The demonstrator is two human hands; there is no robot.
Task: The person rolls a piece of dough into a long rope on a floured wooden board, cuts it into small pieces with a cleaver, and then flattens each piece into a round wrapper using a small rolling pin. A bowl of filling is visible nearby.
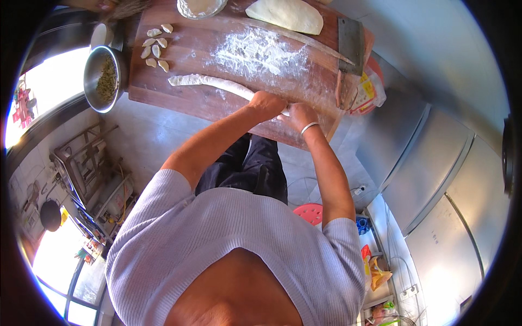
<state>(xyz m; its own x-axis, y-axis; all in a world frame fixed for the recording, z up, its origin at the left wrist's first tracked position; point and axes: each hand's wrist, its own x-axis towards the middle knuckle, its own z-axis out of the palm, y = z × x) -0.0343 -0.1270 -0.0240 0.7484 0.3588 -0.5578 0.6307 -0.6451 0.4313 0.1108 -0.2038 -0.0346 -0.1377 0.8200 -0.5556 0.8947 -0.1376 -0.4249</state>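
A long rope of dough (217, 83) lies along the near edge of the wooden board (185, 100), its free end pointing left. My left hand (267, 105) is closed round the rope near its right end. Right beside it, my right hand (302, 116), with a white bangle at the wrist, grips the short end that shows between the two hands. The fingers of both hands are partly hidden from above. Beyond the rope, loose flour (261, 54) is spread over the middle of the board. Several small filled dumplings (156, 50) sit at the board's left side.
A large slab of dough (285, 15) and a bowl of flour (200, 6) stand at the far side. A cleaver (350, 46) lies at the board's right end, near a thin rolling pin (321, 48). A metal bowl of chopped filling (107, 81) stands left; a steel refrigerator (429, 163) stands right.
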